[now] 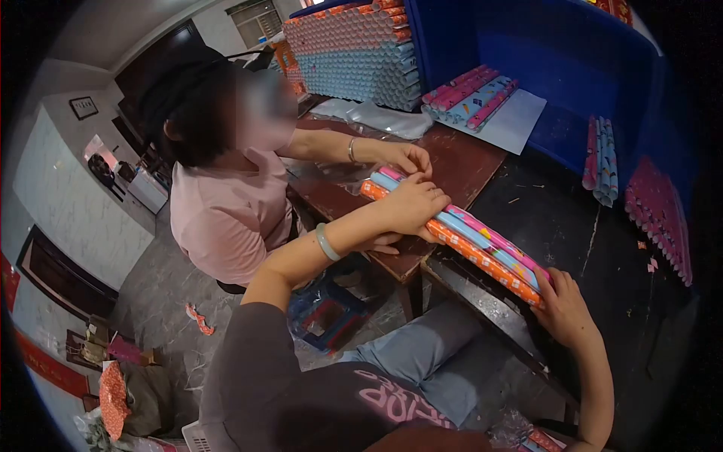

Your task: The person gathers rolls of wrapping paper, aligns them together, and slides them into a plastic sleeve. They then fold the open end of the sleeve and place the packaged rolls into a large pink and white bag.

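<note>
A bundle of patterned wrapping paper rolls (482,245) in orange, light blue and pink lies slantwise across the table edge. My left hand (416,205), below a pale bangle, is closed over the bundle near its far end. At the near end, my right hand (561,305) grips the rolls with its thumb on top. A co-worker's hand (407,156) is close to the far end, beside clear plastic film. Another hand of that person (382,242) is partly hidden under my left forearm.
Several rolls lie on a white sheet (523,113) at the back. More rolls (600,162) and a pink stack (659,218) stand against the blue partition (527,38). A large roll stack (354,64) rises behind the brown table (459,154). A co-worker (226,203) sits at left.
</note>
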The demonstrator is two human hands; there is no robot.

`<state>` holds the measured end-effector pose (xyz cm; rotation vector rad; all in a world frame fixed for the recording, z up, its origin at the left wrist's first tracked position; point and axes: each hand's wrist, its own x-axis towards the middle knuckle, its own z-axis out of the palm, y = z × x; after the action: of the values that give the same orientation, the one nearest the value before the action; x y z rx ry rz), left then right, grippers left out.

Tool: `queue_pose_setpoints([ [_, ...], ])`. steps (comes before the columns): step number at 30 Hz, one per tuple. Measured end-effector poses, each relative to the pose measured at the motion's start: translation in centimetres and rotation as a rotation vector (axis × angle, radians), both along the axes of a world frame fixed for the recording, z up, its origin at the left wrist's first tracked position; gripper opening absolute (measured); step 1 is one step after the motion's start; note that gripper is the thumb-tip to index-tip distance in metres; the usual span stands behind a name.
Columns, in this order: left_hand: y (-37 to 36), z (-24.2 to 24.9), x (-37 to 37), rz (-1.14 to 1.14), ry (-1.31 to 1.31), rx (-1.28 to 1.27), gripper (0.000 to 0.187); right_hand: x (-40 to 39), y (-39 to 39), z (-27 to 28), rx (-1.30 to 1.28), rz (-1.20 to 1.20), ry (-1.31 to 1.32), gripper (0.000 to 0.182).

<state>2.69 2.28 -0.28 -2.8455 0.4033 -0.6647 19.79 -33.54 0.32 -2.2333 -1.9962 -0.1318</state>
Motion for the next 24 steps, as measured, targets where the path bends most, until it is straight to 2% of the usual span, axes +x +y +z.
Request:
queue_pose_setpoints([
  [4, -4.2, -2.0, 2.1, 0.081, 0.263, -0.163, 0.076, 0.3, -4.4, 0.9, -0.106, -0.067, 0.037, 0.075],
  [7, -5.7, -2.3, 3.1, -0.016, 0.162, -0.170, 0.079, 0.0, -6.4, 1.3, -0.123, -0.112, 0.015, 0.076],
  [9, -5.9, -2.1, 3.4, -0.037, 0.218, -0.230, 0.091, -0.2, -6.9, 1.2, -0.124, -0.128, -0.003, 0.076],
  [11, -5.4, -0.6, 3.4, -0.096, 0.330, -0.316, 0.107, 0.0, -6.9, 0.9, -0.116, -0.127, 0.038, 0.076],
  [13, -2.5, 0.9, 3.2, -0.235, 0.312, -0.370, 0.114, 0.2, -6.9, 0.7, -0.119, -0.135, 0.033, 0.076],
  [14, -1.2, 2.8, 2.4, -0.194, 0.382, -0.286, 0.118, 0.2, -7.0, 0.6, -0.117, -0.131, 0.013, 0.076],
  [16, 2.3, 2.8, 1.9, -0.063, 0.510, -0.072, 0.116, 0.4, -7.1, 0.5, -0.131, -0.146, 0.013, 0.076],
  [17, 3.2, 2.1, 1.7, -0.070, 0.485, -0.008, 0.101, 0.4, -7.1, 0.4, -0.140, -0.142, 0.002, 0.076],
  [18, 3.2, 2.0, 1.9, -0.069, 0.479, -0.005, 0.101, 0.5, -7.1, 0.5, -0.138, -0.142, -0.003, 0.076],
  [20, 2.9, 1.5, 2.8, -0.126, 0.602, -0.359, 0.084, 0.5, -7.0, 0.5, -0.101, -0.130, 0.022, 0.077],
  [21, 2.1, 0.7, 3.4, -0.218, 0.492, -0.394, 0.075, 0.4, -6.8, 0.5, -0.096, -0.131, 0.019, 0.077],
  [24, -1.9, -0.4, 5.9, -0.228, 0.483, -0.419, 0.071, 0.0, -6.4, 0.7, -0.065, -0.122, 0.043, 0.081],
])
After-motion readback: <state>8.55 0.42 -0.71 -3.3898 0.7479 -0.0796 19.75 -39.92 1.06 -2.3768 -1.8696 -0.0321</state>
